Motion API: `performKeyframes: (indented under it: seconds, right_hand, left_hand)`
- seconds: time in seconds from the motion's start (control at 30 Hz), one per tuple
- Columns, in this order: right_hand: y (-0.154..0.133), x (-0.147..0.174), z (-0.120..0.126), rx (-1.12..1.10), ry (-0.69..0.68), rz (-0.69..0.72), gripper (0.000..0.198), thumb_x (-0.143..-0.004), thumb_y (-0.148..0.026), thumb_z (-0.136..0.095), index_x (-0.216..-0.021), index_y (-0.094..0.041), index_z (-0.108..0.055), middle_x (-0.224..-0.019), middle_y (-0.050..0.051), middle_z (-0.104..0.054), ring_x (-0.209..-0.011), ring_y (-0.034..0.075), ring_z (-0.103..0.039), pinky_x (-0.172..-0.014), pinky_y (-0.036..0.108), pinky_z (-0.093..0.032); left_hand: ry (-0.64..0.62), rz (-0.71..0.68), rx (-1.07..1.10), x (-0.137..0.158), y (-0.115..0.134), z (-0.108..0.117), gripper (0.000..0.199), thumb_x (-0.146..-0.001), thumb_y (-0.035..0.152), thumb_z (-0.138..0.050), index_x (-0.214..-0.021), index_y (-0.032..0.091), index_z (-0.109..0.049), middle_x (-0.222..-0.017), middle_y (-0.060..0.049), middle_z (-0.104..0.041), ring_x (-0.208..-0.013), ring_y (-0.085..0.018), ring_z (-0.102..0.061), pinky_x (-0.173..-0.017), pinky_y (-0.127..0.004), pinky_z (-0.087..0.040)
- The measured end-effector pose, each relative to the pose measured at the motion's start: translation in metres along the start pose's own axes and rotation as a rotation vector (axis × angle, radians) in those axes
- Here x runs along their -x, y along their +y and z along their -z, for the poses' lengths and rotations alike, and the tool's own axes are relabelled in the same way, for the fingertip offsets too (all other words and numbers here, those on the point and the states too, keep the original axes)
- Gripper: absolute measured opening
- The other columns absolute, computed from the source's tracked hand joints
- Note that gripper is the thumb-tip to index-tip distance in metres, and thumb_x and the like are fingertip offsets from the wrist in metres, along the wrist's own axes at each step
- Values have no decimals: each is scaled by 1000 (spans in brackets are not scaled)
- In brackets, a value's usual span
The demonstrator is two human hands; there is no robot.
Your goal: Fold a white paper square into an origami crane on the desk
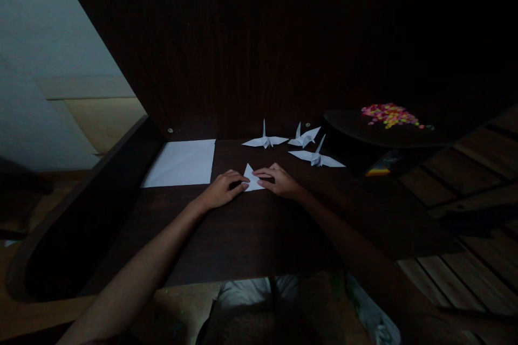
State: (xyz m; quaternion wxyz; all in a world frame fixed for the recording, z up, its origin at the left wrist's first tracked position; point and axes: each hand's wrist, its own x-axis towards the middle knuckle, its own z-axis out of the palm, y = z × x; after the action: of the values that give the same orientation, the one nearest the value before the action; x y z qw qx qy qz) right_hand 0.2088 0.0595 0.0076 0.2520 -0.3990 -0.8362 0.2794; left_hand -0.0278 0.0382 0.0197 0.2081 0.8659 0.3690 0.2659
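A dark wood-grained panel point(243, 38) fills the upper middle of the frame, standing behind a dark table point(226, 242) that spans the centre. A pale wall point(52, 16) takes up the upper left. At right of centre, a dark rounded shelf point(348, 121) juts out. A white sheet of paper point(182, 164) lies flat on the table, left of centre, faint creases across it.

Near the middle of the frame, the person's left hand point(220, 190) and right hand point(283, 183) face each other. On the shelf lies a heap of small pink, red and yellow pieces point(390, 114). Just above and right of the hands, three white folded paper cranes point(318, 159) stand with wings out.

Smallest is the folded white paper point(251, 177), at the frame's centre, flat on the table, a point upward. The left fingers touch its left side, the right fingers its right, all bent; whether they pinch or merely press it cannot be told.
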Motion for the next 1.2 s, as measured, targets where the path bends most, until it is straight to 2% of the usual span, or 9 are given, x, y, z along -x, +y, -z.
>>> performKeyframes:
  seconds: [0.1, 0.2, 0.37, 0.6, 0.8, 1.2]
  right_hand:
    - [0, -1, -1, 45, 3, 1, 36, -82, -28, -69, -117, -23, -64, -106, 6, -72, -93, 23, -56, -90, 43, -43]
    - [1, -1, -2, 52, 23, -11, 38, -80, -28, -71, -117, -22, -65, -104, 7, -70, -90, 21, -55, -87, 40, -45]
    - [0, 1, -3, 105, 48, -36, 41, -78, -33, -73, -117, -22, -66, -96, 7, -64, -90, 20, -53, -86, 37, -47]
    - [-9, 0, -8, 195, 94, -62, 45, -75, -43, -75, -115, -23, -67, -91, 6, -61, -88, 20, -54, -86, 36, -46]
    - [-15, 0, -7, 271, 82, -121, 46, -75, -45, -75, -116, -24, -68, -90, 5, -54, -92, 20, -54, -86, 33, -45]
    - [-18, 1, -6, 327, 92, -61, 48, -76, -50, -71, -117, -25, -67, -92, 6, -56, -95, 22, -53, -89, 36, -42]
  left_hand:
    - [15, -22, -7, 0, 0, -4, 20, -90, 30, -56, -103, 21, -69, -100, -6, -68, -97, -21, -60, -90, -36, -48]
    - [10, -37, -18, -1, -1, -7, 19, -90, 25, -55, -101, 22, -70, -102, -6, -68, -100, -21, -60, -93, -38, -47]
    - [38, -24, -115, -1, -1, -10, 18, -88, 23, -57, -102, 22, -69, -115, -6, -64, -110, -24, -55, -101, -44, -40]
    - [68, 54, -174, -1, -2, -11, 26, -87, 37, -62, -106, 19, -66, -100, -7, -68, -101, -25, -58, -91, -40, -44]
    - [77, 82, -186, -3, 2, -11, 27, -84, 38, -64, -104, 20, -67, -102, -7, -69, -102, -26, -58, -90, -40, -42]
    - [67, 59, -281, 0, 2, -13, 29, -87, 38, -58, -109, 20, -66, -109, -10, -67, -109, -28, -55, -92, -43, -42]
